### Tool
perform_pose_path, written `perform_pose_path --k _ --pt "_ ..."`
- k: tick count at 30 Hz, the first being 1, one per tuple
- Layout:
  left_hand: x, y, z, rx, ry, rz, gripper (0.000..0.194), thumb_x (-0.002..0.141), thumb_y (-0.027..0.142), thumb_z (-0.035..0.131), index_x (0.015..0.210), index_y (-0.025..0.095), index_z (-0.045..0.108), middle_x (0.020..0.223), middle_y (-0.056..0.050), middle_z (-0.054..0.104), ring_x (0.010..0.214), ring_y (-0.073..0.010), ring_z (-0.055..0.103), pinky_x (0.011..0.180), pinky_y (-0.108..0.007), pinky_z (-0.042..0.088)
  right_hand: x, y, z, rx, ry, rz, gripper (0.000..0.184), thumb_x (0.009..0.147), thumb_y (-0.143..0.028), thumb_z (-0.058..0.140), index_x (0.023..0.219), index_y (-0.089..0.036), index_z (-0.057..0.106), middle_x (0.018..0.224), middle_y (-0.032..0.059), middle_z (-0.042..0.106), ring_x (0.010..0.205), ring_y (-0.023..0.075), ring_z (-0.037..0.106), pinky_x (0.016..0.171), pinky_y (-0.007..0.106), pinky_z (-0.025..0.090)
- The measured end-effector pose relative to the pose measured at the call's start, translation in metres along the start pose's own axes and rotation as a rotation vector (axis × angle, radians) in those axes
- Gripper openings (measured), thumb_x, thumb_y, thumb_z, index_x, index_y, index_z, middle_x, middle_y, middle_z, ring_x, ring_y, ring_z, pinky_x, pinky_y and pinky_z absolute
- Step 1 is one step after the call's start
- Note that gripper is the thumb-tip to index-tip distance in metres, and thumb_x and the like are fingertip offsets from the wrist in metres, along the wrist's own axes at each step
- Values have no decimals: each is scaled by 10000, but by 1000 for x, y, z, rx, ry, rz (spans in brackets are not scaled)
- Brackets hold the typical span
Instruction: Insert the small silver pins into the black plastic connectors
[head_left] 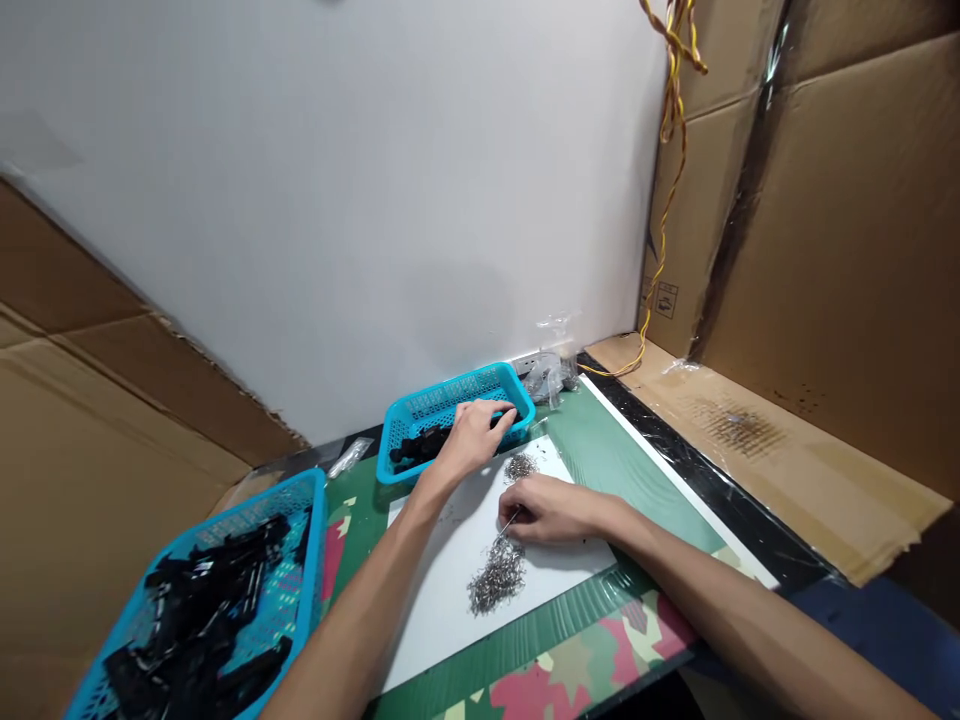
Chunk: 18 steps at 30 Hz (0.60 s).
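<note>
My left hand reaches into the small blue basket, its thumb and fingers closed around what looks like a black part at the right end; the hand hides most of it. More black parts lie in that basket. Over a white sheet, my right hand is curled shut on a thin metal tool, whose kind I cannot make out. The tool slants down toward a pile of tiny silvery metal pieces. A smaller pile of brownish metal pieces lies just beyond the right hand.
A larger blue basket of black parts stands at the left. Clear plastic bags lie behind the small basket. Cardboard walls flank the green-topped table, and a twisted yellow wire hangs at the right.
</note>
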<state>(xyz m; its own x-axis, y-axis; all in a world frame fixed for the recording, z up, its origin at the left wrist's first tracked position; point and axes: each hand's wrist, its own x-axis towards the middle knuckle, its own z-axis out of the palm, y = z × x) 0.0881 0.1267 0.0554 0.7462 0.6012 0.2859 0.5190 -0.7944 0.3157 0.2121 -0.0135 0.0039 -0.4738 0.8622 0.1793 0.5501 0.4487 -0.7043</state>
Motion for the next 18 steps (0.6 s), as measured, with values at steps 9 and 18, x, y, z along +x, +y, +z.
perform_pose_path --k 9,18 --pt "-90 -12 -74 -37 239 -221 336 1001 429 545 1034 183 772 967 -58 777 846 -199 673 800 -304 520 -13 2 1 -70 170 135 209 1020 -232 532 1105 -171 712 930 104 765 787 208 646 684 278 363" --pt "-196 -90 -137 349 73 -797 216 926 284 553 880 166 728 907 -96 782 848 -247 703 726 -299 469 -27 16 -14 -169 472 202 416 1072 -415 334 1231 -227 669 783 75 735 619 245 630 622 315 370"
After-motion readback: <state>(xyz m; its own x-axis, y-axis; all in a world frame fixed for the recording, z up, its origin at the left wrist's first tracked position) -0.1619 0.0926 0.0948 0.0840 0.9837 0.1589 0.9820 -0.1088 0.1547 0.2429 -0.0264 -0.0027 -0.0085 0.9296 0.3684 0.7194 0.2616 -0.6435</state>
